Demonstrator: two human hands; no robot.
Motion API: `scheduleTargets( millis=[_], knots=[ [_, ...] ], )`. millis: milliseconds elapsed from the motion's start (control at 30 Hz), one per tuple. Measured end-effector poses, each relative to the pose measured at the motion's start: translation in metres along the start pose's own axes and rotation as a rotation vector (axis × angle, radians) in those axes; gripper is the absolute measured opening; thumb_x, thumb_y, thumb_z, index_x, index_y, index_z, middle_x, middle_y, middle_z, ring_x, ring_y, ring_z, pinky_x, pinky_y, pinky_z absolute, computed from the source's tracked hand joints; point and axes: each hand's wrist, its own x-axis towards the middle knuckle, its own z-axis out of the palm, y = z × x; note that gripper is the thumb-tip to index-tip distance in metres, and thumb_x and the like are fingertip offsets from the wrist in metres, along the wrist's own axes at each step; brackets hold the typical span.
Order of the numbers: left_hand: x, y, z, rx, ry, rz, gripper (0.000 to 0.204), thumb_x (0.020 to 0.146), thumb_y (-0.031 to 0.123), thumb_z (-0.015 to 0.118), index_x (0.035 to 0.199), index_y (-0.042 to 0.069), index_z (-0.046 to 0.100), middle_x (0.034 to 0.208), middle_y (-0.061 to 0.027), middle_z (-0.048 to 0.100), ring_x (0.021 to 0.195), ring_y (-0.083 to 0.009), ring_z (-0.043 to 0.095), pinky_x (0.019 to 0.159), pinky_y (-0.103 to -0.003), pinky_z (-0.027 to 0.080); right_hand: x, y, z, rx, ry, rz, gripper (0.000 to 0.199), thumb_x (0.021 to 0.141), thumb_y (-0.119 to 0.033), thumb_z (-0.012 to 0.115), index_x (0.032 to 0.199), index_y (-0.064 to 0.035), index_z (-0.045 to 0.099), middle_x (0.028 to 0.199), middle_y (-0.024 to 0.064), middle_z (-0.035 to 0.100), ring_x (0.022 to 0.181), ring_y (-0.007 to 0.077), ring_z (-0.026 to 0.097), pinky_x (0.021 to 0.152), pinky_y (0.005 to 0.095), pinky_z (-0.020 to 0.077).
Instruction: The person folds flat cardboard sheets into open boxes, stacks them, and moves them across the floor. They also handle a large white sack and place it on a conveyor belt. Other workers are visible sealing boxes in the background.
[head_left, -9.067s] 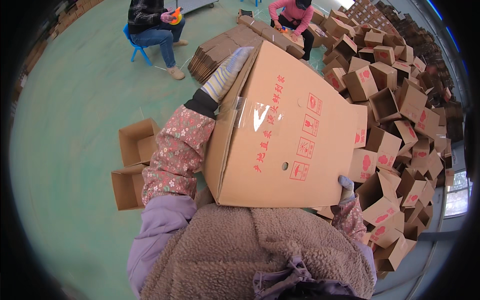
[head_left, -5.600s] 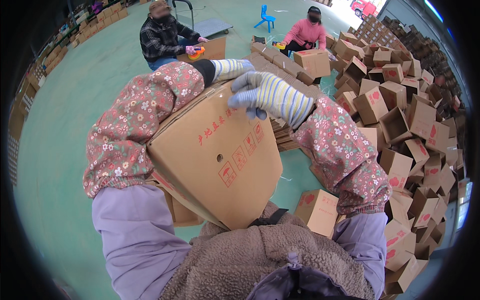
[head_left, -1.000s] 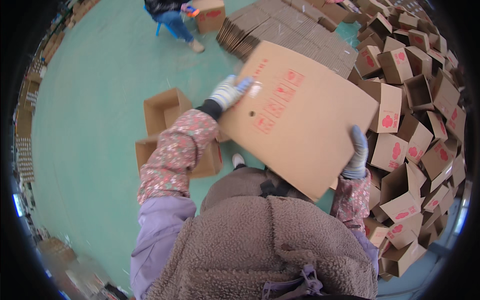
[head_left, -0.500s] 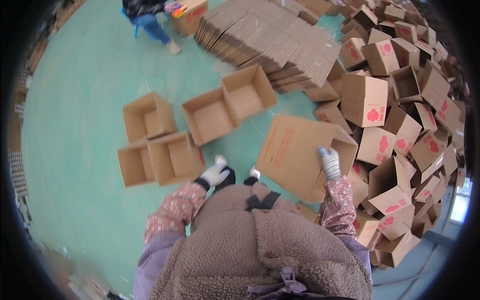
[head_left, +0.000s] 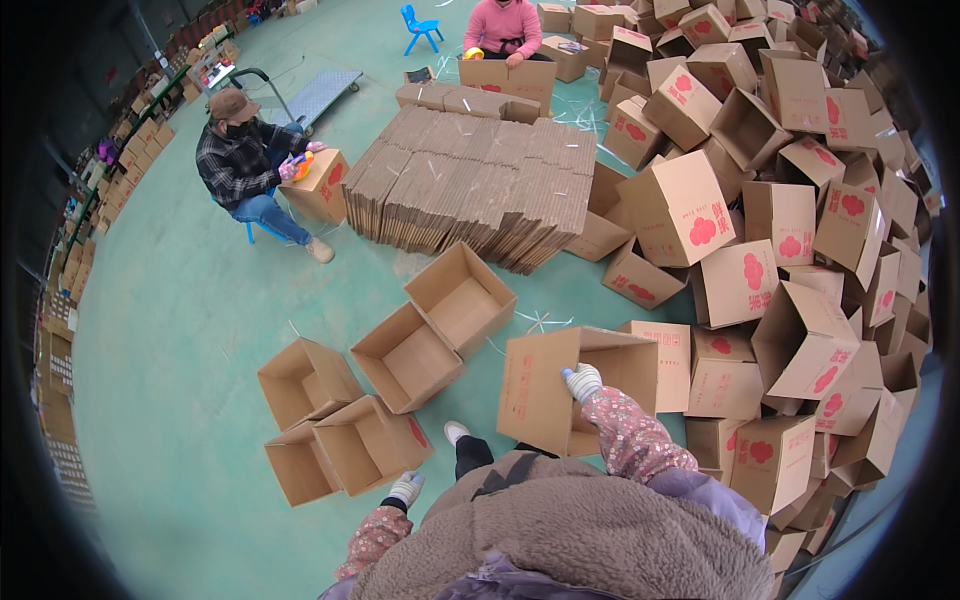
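My right hand (head_left: 582, 382), in a striped knit glove, grips the top edge of an open cardboard box (head_left: 535, 400). The box is tilted in front of me, its opening turned to the right, with red print on its side. My left hand (head_left: 405, 488), gloved too, hangs with fingers loosely extended and holds nothing I can see. It is nearest to an open cardboard box (head_left: 412, 432) on the floor, one of several in a cluster. Two more open boxes, a nearer one (head_left: 392, 340) and a farther one (head_left: 460, 270), stand touching each other beyond it.
A heap of made-up boxes (head_left: 720, 280) rises along the right. Ahead lies a stack of flattened cartons (head_left: 470, 165). A seated person (head_left: 240, 160) holds an orange tool at a box; another person (head_left: 503, 30) in pink handles cardboard. A flat trolley (head_left: 325, 95) and blue chair (head_left: 420, 30) stand farther off.
My view has tilted up, bringing more of the room in. The box in my right hand has turned, so its opening now shows. My left hand has come back toward my body.
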Motion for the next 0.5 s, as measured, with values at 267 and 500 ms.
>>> scheduleTargets(
  millis=[267, 500],
  knots=[
    [-0.009, -0.019, 0.044, -0.129, -0.003, 0.077, 0.045, 0.081, 0.037, 0.044, 0.110, 0.004, 0.053, 0.107, -0.0214, 0.054, 0.102, -0.0334, 0.051, 0.086, -0.037, 0.039, 0.015, 0.029, 0.029, -0.050, -0.037, 0.154, 0.033, 0.078, -0.030, 0.055, 0.095, -0.0011, 0.059, 0.079, 0.0156, 0.063, 0.068, 0.0275, 0.062, 0.055, 0.0387, 0.0498],
    [-0.006, -0.061, 0.057, 0.049, -0.126, 0.059, 0.048, 0.081, 0.040, 0.038, 0.109, 0.004, 0.054, 0.109, -0.0225, 0.053, 0.102, -0.0362, 0.049, 0.089, -0.039, 0.036, 0.000, 0.036, 0.029, -0.049, 0.058, 0.324, 0.042, 0.074, -0.039, 0.053, 0.092, -0.0017, 0.062, 0.093, 0.0205, 0.060, 0.093, 0.0341, 0.055, 0.082, 0.0394, 0.0427]
  ],
)
